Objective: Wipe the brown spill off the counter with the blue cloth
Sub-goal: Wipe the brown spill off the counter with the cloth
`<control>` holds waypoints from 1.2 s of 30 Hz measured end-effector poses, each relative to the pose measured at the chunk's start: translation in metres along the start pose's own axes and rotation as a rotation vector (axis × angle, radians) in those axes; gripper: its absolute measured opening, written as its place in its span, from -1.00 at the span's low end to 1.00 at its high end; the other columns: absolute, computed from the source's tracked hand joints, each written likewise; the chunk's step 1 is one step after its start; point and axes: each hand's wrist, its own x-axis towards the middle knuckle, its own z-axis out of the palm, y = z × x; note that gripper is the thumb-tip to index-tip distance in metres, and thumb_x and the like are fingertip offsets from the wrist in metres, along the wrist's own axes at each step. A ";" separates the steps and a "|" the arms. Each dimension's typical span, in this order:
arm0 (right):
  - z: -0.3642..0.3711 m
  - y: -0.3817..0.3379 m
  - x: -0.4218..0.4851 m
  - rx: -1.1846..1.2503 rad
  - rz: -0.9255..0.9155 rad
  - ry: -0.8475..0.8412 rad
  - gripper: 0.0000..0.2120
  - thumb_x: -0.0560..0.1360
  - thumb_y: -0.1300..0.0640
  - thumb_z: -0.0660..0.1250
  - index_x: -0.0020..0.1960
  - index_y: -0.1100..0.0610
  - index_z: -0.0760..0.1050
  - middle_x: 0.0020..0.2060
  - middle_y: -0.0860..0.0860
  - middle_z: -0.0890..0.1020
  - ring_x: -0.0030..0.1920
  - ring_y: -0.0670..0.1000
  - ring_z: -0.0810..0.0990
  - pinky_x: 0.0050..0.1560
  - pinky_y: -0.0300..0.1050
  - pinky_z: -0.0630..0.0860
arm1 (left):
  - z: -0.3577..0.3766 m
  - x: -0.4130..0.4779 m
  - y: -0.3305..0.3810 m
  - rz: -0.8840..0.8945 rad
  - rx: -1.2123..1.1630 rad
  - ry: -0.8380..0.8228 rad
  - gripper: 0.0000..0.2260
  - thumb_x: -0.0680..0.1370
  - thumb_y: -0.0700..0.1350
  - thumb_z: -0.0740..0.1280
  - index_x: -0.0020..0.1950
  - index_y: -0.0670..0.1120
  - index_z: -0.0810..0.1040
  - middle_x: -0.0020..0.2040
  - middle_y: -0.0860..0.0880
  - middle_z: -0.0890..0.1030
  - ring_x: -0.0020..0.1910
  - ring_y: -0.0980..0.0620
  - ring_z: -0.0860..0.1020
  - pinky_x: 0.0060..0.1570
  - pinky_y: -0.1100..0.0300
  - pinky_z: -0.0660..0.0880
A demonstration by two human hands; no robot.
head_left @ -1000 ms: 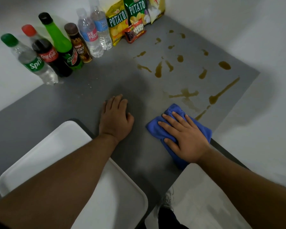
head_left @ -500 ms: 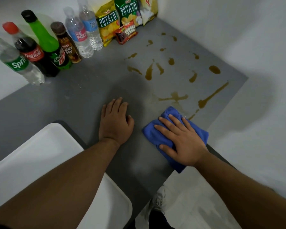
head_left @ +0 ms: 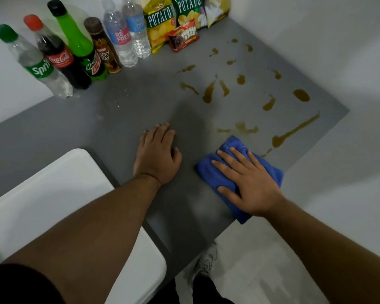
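Both hands are spread on the bench (head_left: 130, 119). The right hand (head_left: 250, 183) lies flat, fingers straight, pressing the folded, fuzzy blue cloth (head_left: 208, 172) at centre right. The left hand (head_left: 157, 156) rests palm-down beside it, holding nothing. The brown spill (head_left: 294, 130) streaks the matte grey surface just beyond the cloth. At upper left stand plastic bottles: Sprite (head_left: 37, 66), Coca-Cola (head_left: 60, 60), Mountain Dew (head_left: 83, 49), Lucky Day (head_left: 103, 51). Next come glossy POTATO bags (head_left: 159, 25). Hands and cloth sit much as they did half a second ago.
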 end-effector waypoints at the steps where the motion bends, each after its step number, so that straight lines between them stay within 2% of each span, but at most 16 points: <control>1: -0.002 0.008 0.000 -0.001 0.019 0.004 -0.36 0.66 -0.36 -0.03 0.68 -0.18 0.00 0.68 -0.11 0.07 0.68 0.03 -0.12 0.63 0.29 -0.07 | 0.000 0.000 0.000 -0.002 -0.003 -0.001 -0.54 0.53 -0.02 0.29 0.40 -0.15 0.50 0.50 -0.18 0.46 0.45 -0.25 0.43 0.51 -0.23 0.29; 5: -0.011 0.018 0.027 -0.032 0.188 0.027 -0.37 0.66 -0.34 -0.07 0.67 -0.15 0.04 0.68 -0.06 0.09 0.68 0.10 -0.10 0.63 0.27 -0.15 | 0.001 0.000 0.001 -0.014 -0.021 -0.005 -0.55 0.53 -0.01 0.30 0.40 -0.11 0.49 0.51 -0.13 0.45 0.47 -0.20 0.41 0.52 -0.21 0.28; 9: -0.007 -0.004 0.053 -0.037 0.299 0.047 -0.35 0.67 -0.30 -0.06 0.68 -0.03 0.09 0.68 0.03 0.10 0.67 0.20 -0.07 0.62 0.33 -0.13 | 0.000 0.000 0.001 -0.026 -0.044 -0.007 -0.55 0.53 0.00 0.31 0.40 -0.08 0.49 0.52 -0.09 0.45 0.49 -0.16 0.39 0.53 -0.19 0.28; 14: 0.001 0.001 0.014 0.007 0.070 0.030 -0.37 0.67 -0.32 -0.03 0.67 -0.10 0.07 0.68 -0.04 0.09 0.68 0.10 -0.10 0.62 0.32 -0.06 | -0.001 0.000 0.001 -0.029 -0.053 -0.022 -0.55 0.53 0.03 0.29 0.40 -0.08 0.49 0.52 -0.09 0.45 0.49 -0.16 0.39 0.51 -0.20 0.30; 16: 0.001 0.017 -0.001 0.022 0.055 0.046 -0.36 0.65 -0.36 0.01 0.67 -0.16 0.07 0.68 -0.09 0.09 0.68 0.05 -0.08 0.61 0.34 -0.04 | -0.002 0.001 0.001 -0.030 -0.054 -0.028 -0.55 0.53 0.04 0.26 0.40 -0.08 0.49 0.52 -0.09 0.44 0.50 -0.16 0.39 0.52 -0.21 0.30; 20: -0.008 0.044 0.016 -0.016 0.243 0.048 -0.30 0.60 -0.44 -0.01 0.66 -0.20 0.06 0.67 -0.09 0.12 0.67 0.12 -0.03 0.58 0.42 -0.08 | -0.002 0.002 0.002 -0.033 -0.050 -0.024 -0.55 0.53 0.04 0.25 0.39 -0.08 0.49 0.52 -0.08 0.44 0.49 -0.16 0.39 0.51 -0.20 0.31; 26: -0.012 0.021 0.078 0.002 0.389 0.067 -0.30 0.63 -0.38 -0.07 0.67 -0.07 0.05 0.68 0.03 0.07 0.66 0.25 -0.06 0.59 0.40 -0.12 | 0.001 0.003 0.000 -0.019 -0.029 -0.029 -0.55 0.53 0.04 0.26 0.38 -0.10 0.49 0.50 -0.10 0.45 0.46 -0.20 0.41 0.49 -0.21 0.32; 28: -0.011 0.012 0.077 0.011 0.347 0.070 -0.30 0.64 -0.35 -0.05 0.68 -0.04 0.05 0.68 0.04 0.06 0.67 0.23 -0.09 0.61 0.36 -0.14 | 0.001 0.003 -0.001 -0.018 -0.022 -0.037 -0.55 0.53 0.03 0.27 0.39 -0.11 0.49 0.51 -0.10 0.44 0.47 -0.20 0.40 0.50 -0.21 0.30; 33: -0.005 0.027 0.032 0.024 0.053 0.036 -0.34 0.67 -0.33 0.01 0.68 -0.10 0.04 0.68 -0.05 0.07 0.68 0.06 -0.13 0.63 0.29 -0.05 | -0.002 0.002 0.001 -0.024 -0.022 -0.039 -0.54 0.52 0.00 0.29 0.38 -0.13 0.51 0.52 -0.12 0.45 0.48 -0.22 0.41 0.50 -0.22 0.31; 36: -0.009 0.054 0.024 0.003 0.047 0.007 -0.35 0.66 -0.34 0.00 0.68 -0.16 -0.03 0.68 -0.10 0.05 0.68 0.02 -0.13 0.63 0.26 -0.06 | -0.004 0.002 0.003 -0.025 -0.021 -0.045 -0.54 0.52 -0.01 0.28 0.40 -0.13 0.51 0.53 -0.13 0.44 0.50 -0.22 0.39 0.52 -0.22 0.28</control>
